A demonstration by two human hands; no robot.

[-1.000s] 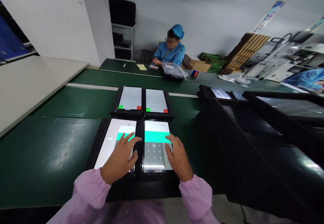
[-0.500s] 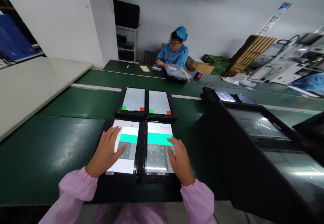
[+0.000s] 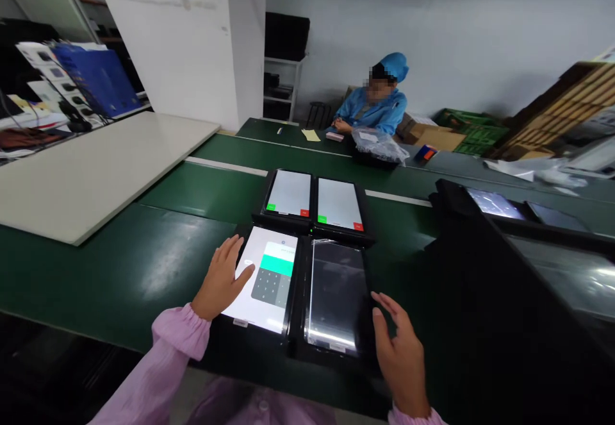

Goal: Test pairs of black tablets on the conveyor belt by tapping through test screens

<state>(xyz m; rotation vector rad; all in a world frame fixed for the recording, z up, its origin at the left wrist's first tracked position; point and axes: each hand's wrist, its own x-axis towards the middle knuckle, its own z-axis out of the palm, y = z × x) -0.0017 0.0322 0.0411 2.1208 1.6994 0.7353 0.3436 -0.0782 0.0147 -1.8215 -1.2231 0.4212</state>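
Observation:
My left hand [image 3: 225,279] is open over the left edge of the near left tablet [image 3: 254,313], whose lit screen shows a small calculator window. Its thumb reaches across the screen; whether it touches the glass I cannot tell. Just right of the near right tablet [image 3: 336,293], whose screen is dark, my right hand [image 3: 398,341] is open with fingers apart and holds nothing. Behind these stand two more tablets, a far left tablet [image 3: 289,191] and a far right tablet [image 3: 339,202]. Both show pale screens with a green and a red corner button.
A black rack [image 3: 485,265] with more screens stands at the right. A pale board [image 3: 110,168] lies at the left on the green table [image 3: 192,239]. Across from me sits a person in blue [image 3: 377,108], behind a plastic-wrapped black tray [image 3: 379,149].
The near right tablet's screen has gone from a calculator to dark. My right hand has moved off it to the right. The calculator window on the left tablet looks smaller, and the view has turned left.

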